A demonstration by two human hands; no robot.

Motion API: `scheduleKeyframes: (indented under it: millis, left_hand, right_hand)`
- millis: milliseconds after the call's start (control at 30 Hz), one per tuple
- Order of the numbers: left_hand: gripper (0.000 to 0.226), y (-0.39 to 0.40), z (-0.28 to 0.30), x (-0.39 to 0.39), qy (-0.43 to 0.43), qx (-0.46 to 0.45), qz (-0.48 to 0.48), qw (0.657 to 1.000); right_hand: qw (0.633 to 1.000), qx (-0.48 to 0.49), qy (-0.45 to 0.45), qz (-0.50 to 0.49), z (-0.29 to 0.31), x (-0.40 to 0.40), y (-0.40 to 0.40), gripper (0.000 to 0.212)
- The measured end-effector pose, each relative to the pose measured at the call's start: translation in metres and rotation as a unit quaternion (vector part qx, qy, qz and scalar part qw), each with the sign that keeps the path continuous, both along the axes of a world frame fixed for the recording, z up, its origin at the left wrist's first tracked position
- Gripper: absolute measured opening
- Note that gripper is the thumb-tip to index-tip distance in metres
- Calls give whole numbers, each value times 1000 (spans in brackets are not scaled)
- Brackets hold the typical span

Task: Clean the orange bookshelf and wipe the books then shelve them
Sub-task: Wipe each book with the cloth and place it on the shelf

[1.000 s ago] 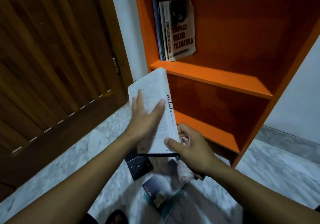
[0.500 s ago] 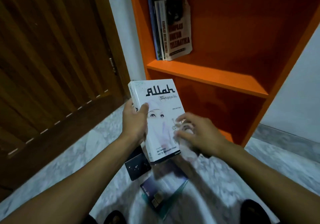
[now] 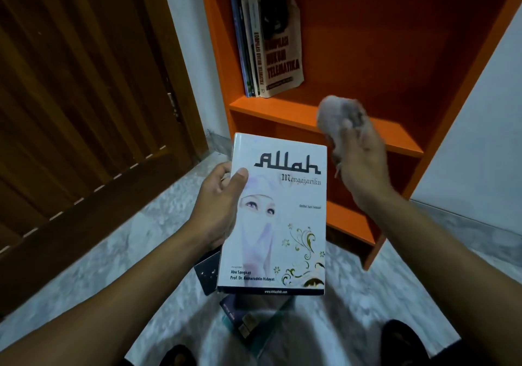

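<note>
I see 1 white book (image 3: 278, 213), cover toward cam, gripped at its left edge by the left hand (image 3: 217, 204), thumb on the cover. Right hand (image 3: 358, 162) is raised beside the book's top right corner w/ a blurred pale cloth (image 3: 337, 116) bunched in its fingers, apart from the book. Orange bookshelf (image 3: 367, 136) behind: approx. 4 books (image 3: 268, 46) upright at the left end of 1 shelf. At least 2 dark books (image 3: 245, 314) lie on the marble floor (image 3: 113, 266).

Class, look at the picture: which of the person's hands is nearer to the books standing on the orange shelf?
Right. The right hand, holding a cloth, is raised just below the standing books; the left hand grips the white book lower down.
</note>
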State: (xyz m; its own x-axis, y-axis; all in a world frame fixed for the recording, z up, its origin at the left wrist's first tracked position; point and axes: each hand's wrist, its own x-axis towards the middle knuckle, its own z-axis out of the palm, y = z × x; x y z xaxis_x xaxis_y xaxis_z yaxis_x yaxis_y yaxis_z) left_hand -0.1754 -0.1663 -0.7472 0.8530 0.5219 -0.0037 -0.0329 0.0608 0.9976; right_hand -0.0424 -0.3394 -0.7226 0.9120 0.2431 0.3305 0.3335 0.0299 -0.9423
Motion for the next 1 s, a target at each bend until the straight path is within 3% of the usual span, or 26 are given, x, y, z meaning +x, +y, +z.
scheduleKeyframes:
  millis: [133,367,567,733,833,933,1000]
  left_hand:
    - [16,-9,0,4,-18,-21,-11,1000]
    - [14,3,0,8,-13,-100,90,991]
    - [33,26,7,6,-6,-131,157,979]
    - [32,37,9,4,-20,-143,207,968]
    - [29,41,10,5,-22,-126,224,966]
    - [33,42,8,4,-8,-90,210,973]
    - [33,39,5,4,3,-76,191,979]
  right_hand:
    - [932,-246,-264,43,-32,-2,8,47]
    - [879,-272,-359,155,-65,-36,4,47]
    - [907,-212,-277,237,-83,-64,-3,34]
    - [931,-195,-208,229,-76,-64,-4,38]
    - [924,-202,-210,248,-70,-58,-4,22]
    - [938,-185,-115,270,-64,-43,-2,20]
    - [968,-124,-8,218,-57,-34,2,28]
